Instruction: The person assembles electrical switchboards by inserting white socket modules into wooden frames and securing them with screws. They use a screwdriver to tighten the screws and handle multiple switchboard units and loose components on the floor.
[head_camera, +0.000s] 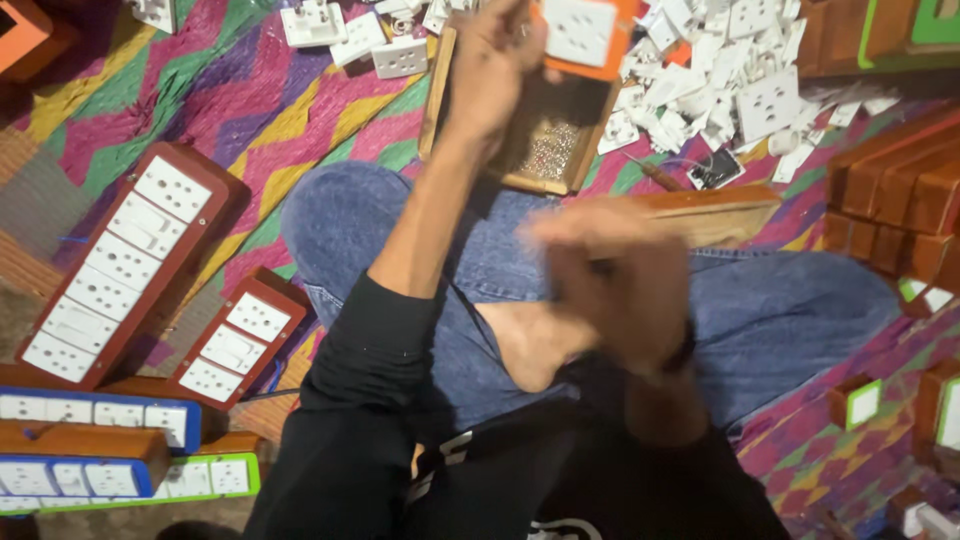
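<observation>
**Sitting among the switch boards, one hand up at the tray**

We sit cross-legged on a zigzag mat (250, 110) of pink, green and yellow, our jeans-clad knees spread wide so that the lap serves as the work space and everything else lies within arm's reach around it.

Our left hand (495, 65) is stretched forward and up to the far edge of the mat, where it holds an orange box with a white socket plate (585, 35) just over a wooden tray (545, 150). The fingers seem curled round the near side of the box, though we cannot tell the exact grip from this angle. The tray lies right in front of our knees, and its floor glitters with small metal bits, probably screws, kept there so they do not scatter over the mat.

Our right hand (625, 285) hovers over the lap, blurred with motion; its fingers look drawn together, but whether they pinch anything we cannot tell. Just beyond it a wooden board (715, 212) rests across our right knee, close at hand.

To the right of the tray, at the mat's far edge, a heap of loose white socket pieces (720, 80) is piled. Along the left edge lie brown boards fitted with rows of white sockets (125, 265), and blue- and green-rimmed ones (100, 460) at the near left corner, set apart from the loose parts. Stacked brown wooden boxes (895, 195) stand at the right edge.
</observation>
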